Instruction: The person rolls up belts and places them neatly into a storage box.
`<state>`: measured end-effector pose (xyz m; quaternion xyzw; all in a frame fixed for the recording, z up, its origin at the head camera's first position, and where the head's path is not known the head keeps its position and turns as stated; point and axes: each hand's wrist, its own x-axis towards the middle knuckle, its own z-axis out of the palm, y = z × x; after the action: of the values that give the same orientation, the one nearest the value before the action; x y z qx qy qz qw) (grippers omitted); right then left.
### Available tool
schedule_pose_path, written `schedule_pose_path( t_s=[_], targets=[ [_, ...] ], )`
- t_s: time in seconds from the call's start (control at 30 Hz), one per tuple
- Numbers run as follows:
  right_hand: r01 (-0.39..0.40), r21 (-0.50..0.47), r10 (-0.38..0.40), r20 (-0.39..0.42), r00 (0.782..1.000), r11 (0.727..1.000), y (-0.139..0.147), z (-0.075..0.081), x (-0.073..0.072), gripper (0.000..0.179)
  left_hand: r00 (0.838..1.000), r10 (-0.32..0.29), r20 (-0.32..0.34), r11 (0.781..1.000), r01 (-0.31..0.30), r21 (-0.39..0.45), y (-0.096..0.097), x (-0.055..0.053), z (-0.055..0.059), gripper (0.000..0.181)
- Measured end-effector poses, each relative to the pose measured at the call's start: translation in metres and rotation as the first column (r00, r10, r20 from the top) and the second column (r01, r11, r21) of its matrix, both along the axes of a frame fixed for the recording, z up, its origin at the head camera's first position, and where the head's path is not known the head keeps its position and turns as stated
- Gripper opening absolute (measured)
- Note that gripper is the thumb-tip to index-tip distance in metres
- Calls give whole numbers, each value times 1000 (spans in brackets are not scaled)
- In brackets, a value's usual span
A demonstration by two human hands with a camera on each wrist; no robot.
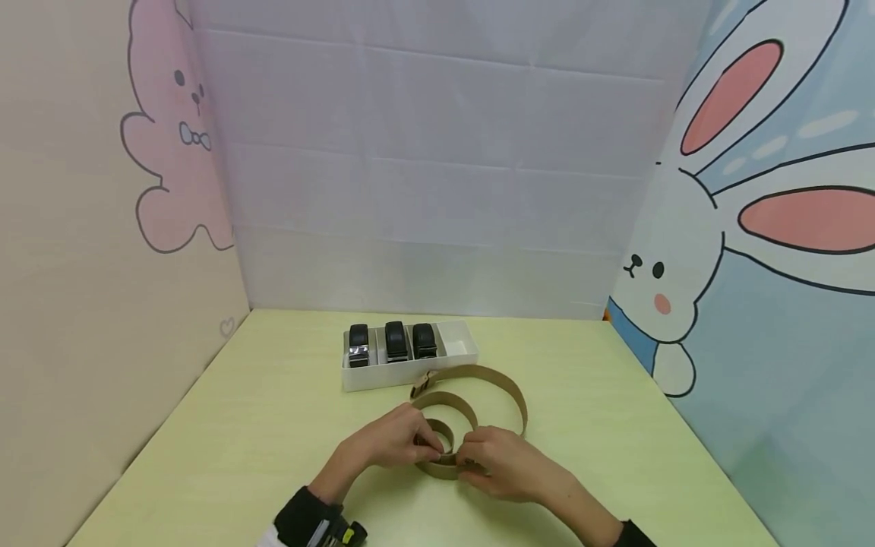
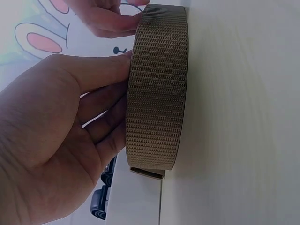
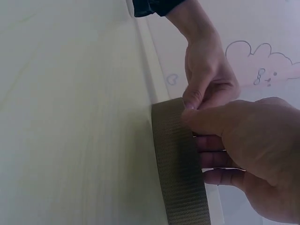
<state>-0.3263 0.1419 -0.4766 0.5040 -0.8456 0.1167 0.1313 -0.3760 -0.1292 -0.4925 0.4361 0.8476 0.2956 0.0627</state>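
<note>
A tan woven webbing belt (image 1: 478,371) stands on its edge on the table, wound in loose loops around a smaller inner coil. Its dark-edged buckle end (image 1: 420,384) lies at the outer loop's far left, close to the white box. My left hand (image 1: 393,439) pinches the near side of the inner coil between thumb and fingers. Just to its right, my right hand (image 1: 509,463) grips the strap, thumb on the outer face, as the right wrist view shows. In the left wrist view, the belt band (image 2: 157,89) hides the left fingertips.
Behind the belt is a white compartment box (image 1: 410,371) with three rolled black belts (image 1: 396,342) in it; its rightmost section holds none. The pale yellow table (image 1: 225,441) meets walls on the left, back and right.
</note>
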Motion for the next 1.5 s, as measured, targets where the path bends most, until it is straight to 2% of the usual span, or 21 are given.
schedule_pose_path(
  t_s=[0.17,0.27,0.37,0.43,0.53,0.63,0.7,0.83,0.93,1.1,1.33,1.5],
  targets=[
    [15,12,-14,-74,997,1000,-10,-4,1,11,1000,-14,-2,1000,14,7,1,2,1,10],
    [32,35,-28,-122,992,999,1,-3,-3,14,1000,-9,7,1000,9,7,1,2,2,9],
    [92,57,-82,-154,985,994,16,-2,-8,19,1000,6,20,1000,-6,6,0,1,2,8],
    [141,73,-130,-140,982,987,24,0,-10,20,1000,12,23,1000,-12,4,-1,1,1,8],
    [171,87,-165,-67,984,981,27,0,-11,20,1000,7,18,1000,-7,1,-3,0,-1,8],
    [133,71,-135,19,991,989,18,-2,-8,13,1000,-2,12,1000,2,-5,-4,0,-2,9],
    [99,45,-100,37,994,994,8,-3,-5,8,1000,-5,7,1000,6,-9,-4,0,-2,9],
    [44,11,-44,-3,999,999,-9,-5,-4,8,1000,-4,4,1000,4,-12,-4,1,-1,9],
    [34,13,-34,-16,999,999,-12,-7,-7,14,1000,-4,-1,1000,4,-11,-4,1,1,9],
    [98,45,-98,-13,995,994,1,-3,-10,18,1000,6,8,1000,-5,-6,-5,1,2,9],
    [183,79,-178,-70,982,980,32,-2,-18,20,999,10,49,1000,-11,4,-7,0,0,10],
    [239,80,-234,-60,970,968,55,-3,-24,22,997,9,74,1000,-10,6,-8,-1,-1,10]
  ],
)
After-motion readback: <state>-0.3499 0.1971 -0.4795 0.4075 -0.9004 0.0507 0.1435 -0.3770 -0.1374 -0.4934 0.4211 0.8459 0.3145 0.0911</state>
